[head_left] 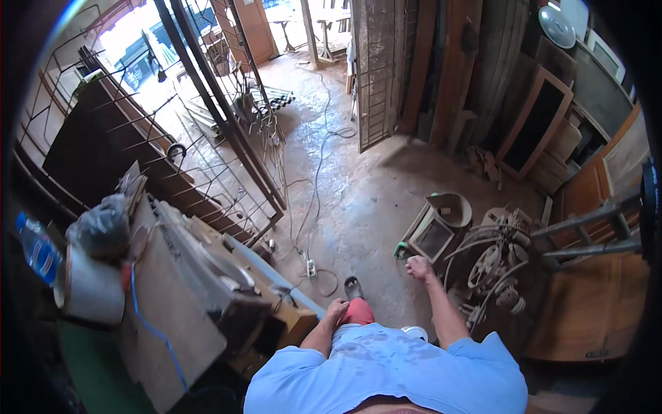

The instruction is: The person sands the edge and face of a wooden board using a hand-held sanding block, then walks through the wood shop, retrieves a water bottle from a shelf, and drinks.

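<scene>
My right hand (418, 268) is closed in a fist out in front of me, above the floor. A small green object (400, 250) shows just beyond its fingers, and I cannot tell whether the hand holds it. Close by stands a wooden frame with a dark panel (433, 239). My left hand (336, 310) hangs low by my thigh, its fingers curled together, beside the red shorts (358, 312). Nothing shows in that hand. One foot in a dark shoe (353, 288) is on the floor ahead.
On the left, a bench board (172, 303) bears a plastic bottle (40, 252) and a bag. A metal lattice gate (207, 138) stands ahead-left. Cables and a power strip (311, 268) lie on the floor. Pulleys and hoses (486, 265) are heaped at right, near a metal ladder (586, 234).
</scene>
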